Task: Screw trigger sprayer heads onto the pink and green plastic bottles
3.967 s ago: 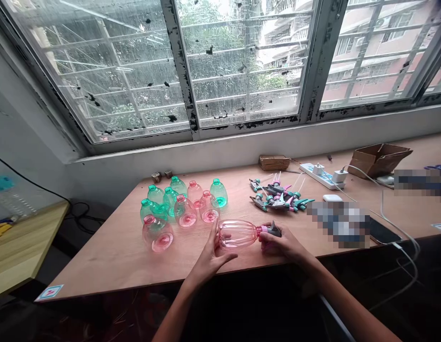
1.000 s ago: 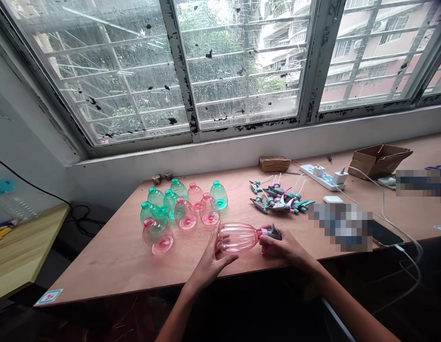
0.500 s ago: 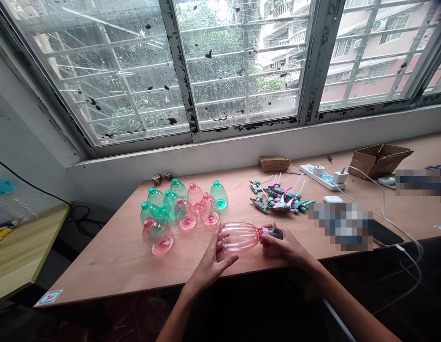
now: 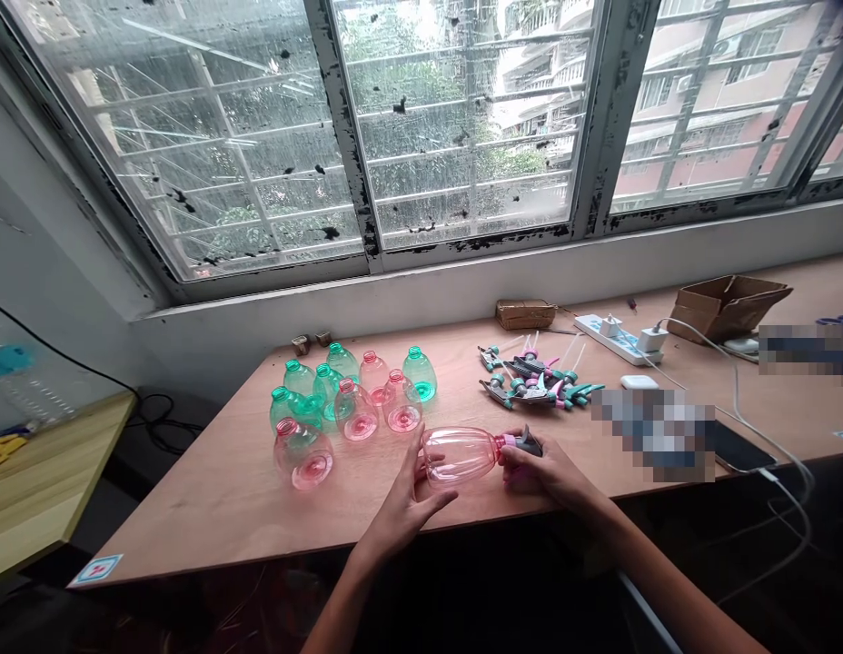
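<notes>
Our right hand (image 4: 554, 474) grips the spray head (image 4: 529, 444) on the pink bottle (image 4: 461, 454), held sideways near the front edge of the worktop (image 4: 217, 495). Our left hand (image 4: 402, 507) cups the bottle's base loosely, thumb spread. We'd do best keeping head and neck in line. More bottles (image 4: 357, 418) stand toward the back left corner.

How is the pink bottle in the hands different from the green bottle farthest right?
The held bottle is pink and sideways; the standing bottle is green and upright. The held bottle has a spray top; the standing bottle has none. Both are see-through.
</notes>
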